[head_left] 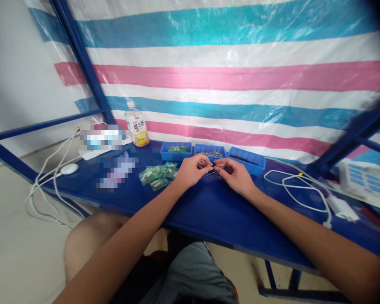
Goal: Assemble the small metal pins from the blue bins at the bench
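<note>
Left hand (192,169) and right hand (237,174): each pinching small parts (212,165), details indistinct. Blue trays (257,169) just beyond. Step: apparently joining; next calls for fine alignment.

The worktop (205,215) is dark blue, with three brighter blue bins (209,147) along its far edge holding, left to right, green pieces (179,149), silvery pieces (213,154) and black pieces (243,159). Green packets (158,175) with whitish contents lie before the left bin. Beyond the far edge hangs a sheet (209,78) striped in white, pink and blue.
</note>
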`<control>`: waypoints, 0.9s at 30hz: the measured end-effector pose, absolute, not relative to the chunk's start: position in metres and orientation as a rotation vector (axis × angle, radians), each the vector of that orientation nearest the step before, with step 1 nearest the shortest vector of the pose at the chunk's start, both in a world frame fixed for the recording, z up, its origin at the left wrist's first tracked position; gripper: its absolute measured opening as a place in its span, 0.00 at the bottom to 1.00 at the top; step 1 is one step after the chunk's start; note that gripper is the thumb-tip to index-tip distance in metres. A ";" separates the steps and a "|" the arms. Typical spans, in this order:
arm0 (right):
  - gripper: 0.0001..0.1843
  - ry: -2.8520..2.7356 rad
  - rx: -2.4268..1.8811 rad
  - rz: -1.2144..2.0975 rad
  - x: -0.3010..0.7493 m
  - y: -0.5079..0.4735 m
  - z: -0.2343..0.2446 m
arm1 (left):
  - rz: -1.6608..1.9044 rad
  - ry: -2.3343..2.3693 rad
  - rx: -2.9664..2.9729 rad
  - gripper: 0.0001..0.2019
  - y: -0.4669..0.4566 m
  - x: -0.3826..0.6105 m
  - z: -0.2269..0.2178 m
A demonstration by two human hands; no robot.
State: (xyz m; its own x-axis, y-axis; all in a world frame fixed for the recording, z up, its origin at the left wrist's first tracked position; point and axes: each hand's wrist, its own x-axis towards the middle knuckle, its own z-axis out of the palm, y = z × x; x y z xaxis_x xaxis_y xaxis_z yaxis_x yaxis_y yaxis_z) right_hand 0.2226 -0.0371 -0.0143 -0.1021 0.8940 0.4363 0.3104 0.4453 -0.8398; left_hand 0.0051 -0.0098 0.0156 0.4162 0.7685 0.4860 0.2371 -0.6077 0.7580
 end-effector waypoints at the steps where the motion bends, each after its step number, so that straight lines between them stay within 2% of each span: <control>1: 0.18 -1.655 -1.050 0.718 0.223 -0.037 -0.014 | 1.165 0.818 2.026 0.06 -0.008 0.005 0.014; 9: 0.27 -1.741 -0.987 0.724 0.220 -0.040 -0.010 | 1.124 0.679 1.743 0.20 -0.005 0.011 0.006; 14: 0.17 -1.772 -1.101 0.486 0.220 -0.044 -0.005 | 1.182 0.810 1.947 0.13 -0.012 0.009 0.013; 18: 0.10 -1.758 -1.140 0.351 0.223 -0.045 -0.003 | 1.066 0.831 2.068 0.16 -0.015 0.008 0.012; 27: 0.04 -1.874 -1.030 0.264 0.223 -0.044 0.000 | 1.136 0.786 2.135 0.14 -0.009 0.010 0.009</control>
